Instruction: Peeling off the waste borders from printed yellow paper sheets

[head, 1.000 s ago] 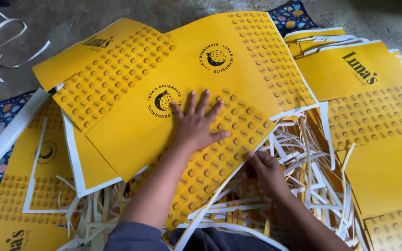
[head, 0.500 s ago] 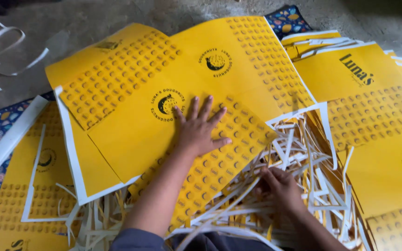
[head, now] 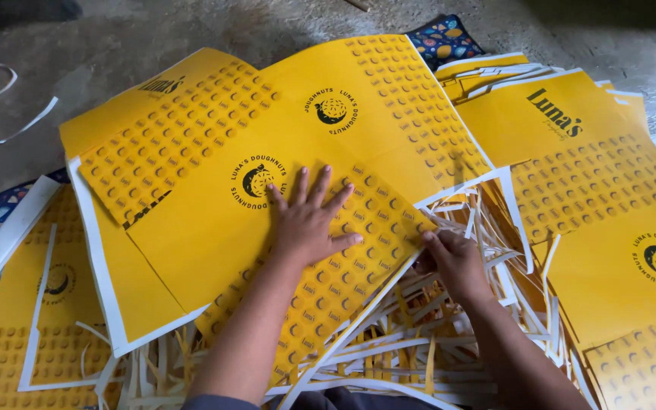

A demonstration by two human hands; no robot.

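Since half a second ago the right hand has come up out of the strips to the top sheet's right edge, while the left hand stays where it was. That left hand lies flat with fingers spread wide on the top sheet, a yellow printed sheet on the middle of the pile, pressing just beside a round black emblem. Fingers of the right hand curl about the sheet's edge near its right corner; how firmly they pinch it cannot be made out, since the fingertips are tucked under.

White and yellow strips lie tangled under that edge and spread toward the near side, crowding the right wrist. More yellow sheets overlap to the right, and others to the left, all on a patterned mat. Bare floor shows beyond the pile. Both forearms are cut off at the lower border.
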